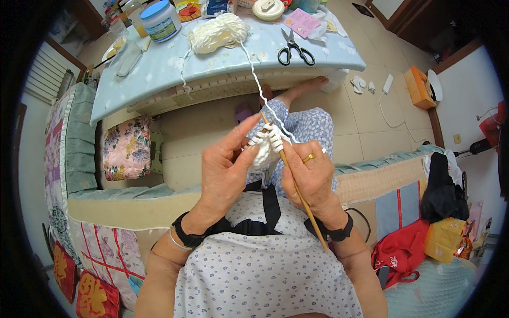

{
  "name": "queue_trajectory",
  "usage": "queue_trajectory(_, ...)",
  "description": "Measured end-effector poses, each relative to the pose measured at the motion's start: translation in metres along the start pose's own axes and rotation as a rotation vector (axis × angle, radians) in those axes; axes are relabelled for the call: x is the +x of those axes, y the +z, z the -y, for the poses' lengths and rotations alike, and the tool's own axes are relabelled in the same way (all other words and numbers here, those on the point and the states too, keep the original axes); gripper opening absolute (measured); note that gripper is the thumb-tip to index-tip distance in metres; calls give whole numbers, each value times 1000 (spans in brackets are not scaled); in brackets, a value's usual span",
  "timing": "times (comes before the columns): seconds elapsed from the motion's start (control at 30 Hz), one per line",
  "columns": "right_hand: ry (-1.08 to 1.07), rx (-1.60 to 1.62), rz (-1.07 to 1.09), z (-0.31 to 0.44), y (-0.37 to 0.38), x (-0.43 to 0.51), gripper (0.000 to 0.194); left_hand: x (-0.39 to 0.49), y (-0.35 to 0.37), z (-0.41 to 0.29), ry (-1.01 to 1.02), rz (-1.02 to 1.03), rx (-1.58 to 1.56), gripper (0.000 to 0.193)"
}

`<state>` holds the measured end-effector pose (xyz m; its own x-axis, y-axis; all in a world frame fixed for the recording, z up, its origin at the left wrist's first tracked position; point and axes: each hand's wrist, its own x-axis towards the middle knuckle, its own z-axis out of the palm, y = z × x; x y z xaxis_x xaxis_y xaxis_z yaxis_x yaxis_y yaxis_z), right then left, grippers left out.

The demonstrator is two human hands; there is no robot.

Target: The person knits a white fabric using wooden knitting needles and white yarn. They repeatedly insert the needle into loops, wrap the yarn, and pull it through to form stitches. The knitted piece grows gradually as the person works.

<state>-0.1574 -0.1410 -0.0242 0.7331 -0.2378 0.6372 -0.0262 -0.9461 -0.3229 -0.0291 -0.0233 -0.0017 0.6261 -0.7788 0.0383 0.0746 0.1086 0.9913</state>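
Observation:
White knitting [263, 154] in thick yarn hangs between both hands above the lap. My left hand [227, 159] pinches its left side, index finger stretched towards a needle tip. My right hand [312, 171] grips a wooden knitting needle [304, 200] that slants down to the right, its upper part in the stitches. The second needle is largely hidden by my left hand and the stitches. A strand of white yarn [257, 81] runs from the skein [218, 33] on the table down to my right hand.
Ahead stands a table with a light blue cloth [159, 81], bearing black-handled scissors [294, 49], a blue-lidded tub [160, 22], a clear plastic box [130, 59] and a pink card [300, 22]. A flowered stool [127, 149] is at left. Red fabric [401, 250] lies on the sofa at right.

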Motion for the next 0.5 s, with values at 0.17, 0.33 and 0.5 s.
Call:
queue_trajectory(0.17,34,8,15,3,1,-1,43,3,1,3,45,0,76,38)
queue_trajectory(0.33,46,72,5,1,1,-2,43,5,0,2,-29,1,-26,36)
queue_trajectory(0.5,96,199,5,0,1,-2,42,4,-4,-2,-101,33,-124,36)
